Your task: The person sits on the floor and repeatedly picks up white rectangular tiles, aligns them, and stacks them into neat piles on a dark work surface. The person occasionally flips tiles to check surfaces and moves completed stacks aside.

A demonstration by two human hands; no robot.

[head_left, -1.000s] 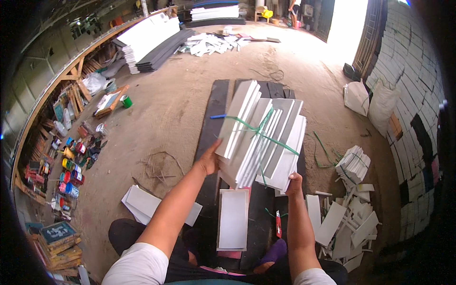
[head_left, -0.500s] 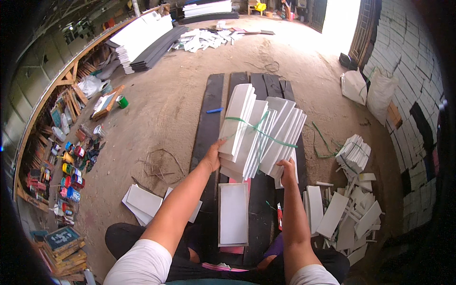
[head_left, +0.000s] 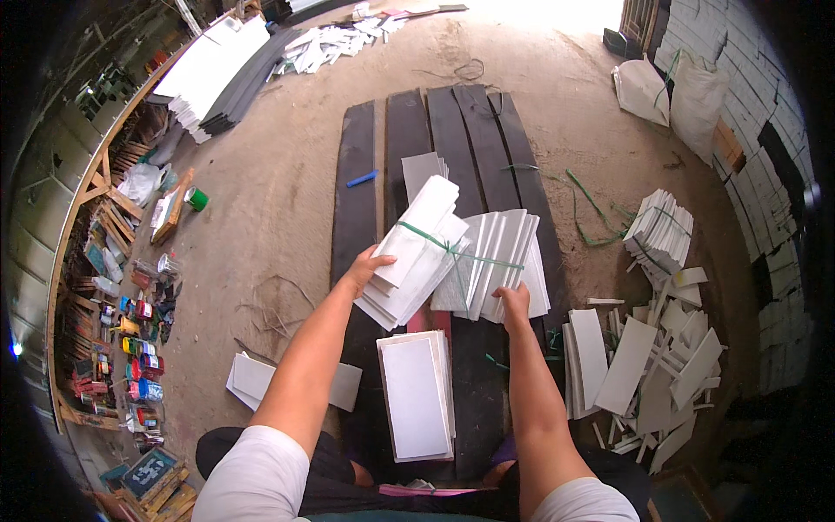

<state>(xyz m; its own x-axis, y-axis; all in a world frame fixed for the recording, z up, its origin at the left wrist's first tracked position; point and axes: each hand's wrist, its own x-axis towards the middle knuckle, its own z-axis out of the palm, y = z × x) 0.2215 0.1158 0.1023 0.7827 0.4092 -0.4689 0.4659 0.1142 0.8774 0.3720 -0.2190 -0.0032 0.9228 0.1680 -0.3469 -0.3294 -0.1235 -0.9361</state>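
One green-strapped bundle of white panels [head_left: 452, 265], over black boards [head_left: 404, 126]; we record left hand [head_left: 365, 268] and right hand [head_left: 515, 302], fingers gripping its edges. We list a white-lettered board [head_left: 150, 471] and illegible jar labels [head_left: 151, 364]

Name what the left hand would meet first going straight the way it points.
The bundle of white panels, tied with green strapping: the left hand grips its left side, though depth beyond is unclear.

Strong daylight glares from the top edge, whitening the far dusty brown floor [head_left: 539, 54]; the white block wall [head_left: 735, 96] bends toward a black, vignetted rim.
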